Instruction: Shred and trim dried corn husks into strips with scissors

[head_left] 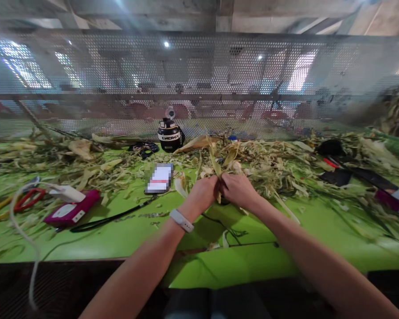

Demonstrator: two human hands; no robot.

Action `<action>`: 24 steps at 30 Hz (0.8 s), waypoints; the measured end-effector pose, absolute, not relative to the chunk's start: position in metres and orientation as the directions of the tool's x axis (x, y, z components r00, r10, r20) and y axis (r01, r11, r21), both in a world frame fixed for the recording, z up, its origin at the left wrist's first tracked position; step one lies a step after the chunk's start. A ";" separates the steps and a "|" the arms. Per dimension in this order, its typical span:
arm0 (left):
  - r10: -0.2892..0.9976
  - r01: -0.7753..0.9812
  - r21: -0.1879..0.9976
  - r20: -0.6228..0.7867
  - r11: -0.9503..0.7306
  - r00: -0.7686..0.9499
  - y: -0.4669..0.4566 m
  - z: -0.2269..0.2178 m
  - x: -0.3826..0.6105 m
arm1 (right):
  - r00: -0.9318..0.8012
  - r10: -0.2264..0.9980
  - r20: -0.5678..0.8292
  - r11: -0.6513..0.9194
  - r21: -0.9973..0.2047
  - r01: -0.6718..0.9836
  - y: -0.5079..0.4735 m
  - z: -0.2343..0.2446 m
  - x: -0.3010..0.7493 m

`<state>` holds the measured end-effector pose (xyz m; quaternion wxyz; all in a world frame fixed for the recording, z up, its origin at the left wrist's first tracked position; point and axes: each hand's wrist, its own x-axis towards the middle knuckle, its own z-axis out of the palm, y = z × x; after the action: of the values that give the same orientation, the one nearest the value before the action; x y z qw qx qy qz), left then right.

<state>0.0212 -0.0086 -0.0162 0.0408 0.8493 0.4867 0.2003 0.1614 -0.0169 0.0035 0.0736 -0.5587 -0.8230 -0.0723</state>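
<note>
Close together over the middle of the green table [119,239], my left hand [204,191] and my right hand [237,189] are both closed, fingers pinched on a dried corn husk [214,160]. The pale strip stands up between them. My fingertips face away from me, so the exact grip is partly hidden. A white band [181,220] circles my left wrist. Just beyond my hands lies a heap of loose dry husks [266,164], with scraps spread to both sides.
A phone [158,178] with a black strap lies left of my hands. Behind it stands a black bottle [170,135] marked ENERGY. A magenta power socket [72,210] with a white plug and cable sits farther left. A perforated metal screen [199,66] rises along the back.
</note>
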 end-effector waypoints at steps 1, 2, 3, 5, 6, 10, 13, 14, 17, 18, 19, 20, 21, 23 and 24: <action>0.846 0.819 0.249 0.297 -0.517 0.444 -0.009 -0.017 0.022 | -0.358 0.912 0.201 0.357 0.043 0.933 -0.018 0.003 0.160; 0.848 0.826 0.235 0.294 -0.512 0.442 -0.009 -0.017 0.022 | -0.352 0.915 0.199 0.349 0.051 0.936 -0.018 0.003 0.158; 0.849 0.832 0.223 0.291 -0.507 0.440 -0.009 -0.017 0.022 | -0.347 0.916 0.199 0.342 0.061 0.938 -0.019 0.003 0.156; 0.855 0.843 0.209 0.290 -0.495 0.430 -0.009 -0.017 0.023 | -0.350 0.915 0.202 0.340 0.085 0.937 -0.020 0.002 0.153; 0.858 0.847 0.209 0.291 -0.489 0.424 -0.009 -0.017 0.023 | -0.359 0.911 0.203 0.347 0.095 0.933 -0.020 0.002 0.152; 0.865 0.832 0.274 0.298 -0.482 0.404 -0.007 -0.017 0.021 | -0.381 0.897 0.223 0.383 0.036 0.923 -0.014 0.002 0.158; 0.857 0.728 0.453 0.291 -0.514 0.424 -0.002 -0.016 0.017 | -0.428 0.885 0.181 0.460 -0.206 0.864 -0.007 0.006 0.174; 0.847 0.670 0.521 0.287 -0.529 0.447 0.000 -0.015 0.016 | -0.470 0.870 0.149 0.492 -0.325 0.808 -0.005 0.008 0.180; 0.806 0.508 0.659 0.276 -0.555 0.523 0.004 -0.014 0.011 | -0.586 0.809 0.050 0.467 -0.660 0.588 -0.001 0.011 0.193; 0.795 0.472 0.684 0.274 -0.557 0.541 0.005 -0.013 0.009 | -0.608 0.794 0.028 0.432 -0.729 0.531 -0.001 0.011 0.196; 0.787 0.445 0.704 0.268 -0.553 0.555 0.005 -0.012 0.008 | -0.625 0.781 0.012 0.403 -0.774 0.489 -0.001 0.012 0.197; 0.784 0.425 0.726 0.251 -0.541 0.568 0.005 -0.011 0.007 | -0.640 0.769 0.000 0.384 -0.799 0.463 -0.001 0.012 0.198; 0.782 0.410 0.752 0.218 -0.516 0.584 0.005 -0.010 0.006 | -0.657 0.754 -0.011 0.377 -0.812 0.446 -0.002 0.012 0.198; 0.775 0.391 0.811 0.116 -0.435 0.621 0.002 -0.007 0.005 | -0.689 0.723 -0.043 0.367 -0.821 0.437 -0.004 0.013 0.198; 0.765 0.383 0.837 0.065 -0.391 0.640 0.001 -0.006 0.004 | -0.698 0.714 -0.063 0.358 -0.823 0.441 -0.004 0.014 0.198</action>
<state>0.0045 0.0010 -0.0059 0.4203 0.8022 0.3577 0.2278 0.1983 -0.0044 0.0139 0.1550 -0.3566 -0.8092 0.4405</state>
